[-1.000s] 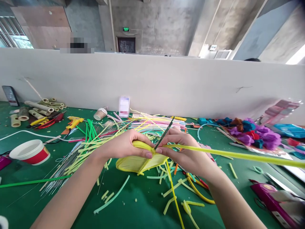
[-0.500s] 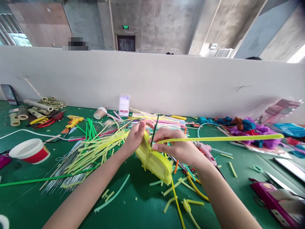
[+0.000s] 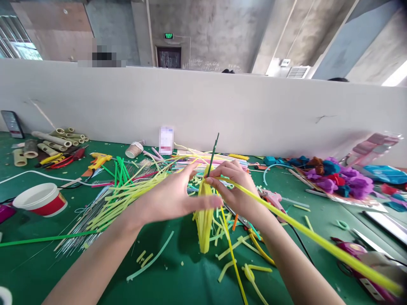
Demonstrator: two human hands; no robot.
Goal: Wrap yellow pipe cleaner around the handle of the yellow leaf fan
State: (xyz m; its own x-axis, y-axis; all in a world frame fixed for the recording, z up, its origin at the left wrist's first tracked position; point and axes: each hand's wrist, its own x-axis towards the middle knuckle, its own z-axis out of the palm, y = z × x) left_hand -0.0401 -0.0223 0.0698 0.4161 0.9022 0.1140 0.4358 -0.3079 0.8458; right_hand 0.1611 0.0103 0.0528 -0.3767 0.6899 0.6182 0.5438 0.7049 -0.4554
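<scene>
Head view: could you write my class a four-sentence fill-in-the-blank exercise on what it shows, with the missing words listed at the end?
1. The right hand holds a long strip whose colour is ____.
2. The thin dark stem at the right hand points ____, away from the tabletop.
3. The white paper cup has a band coloured ____.
4. The tabletop is coloured ____.

Missing words: yellow; up; red; green.

Grey concrete wall [image 3: 216, 29] and dark door [image 3: 169, 58] behind a white partition [image 3: 241, 112].
</scene>
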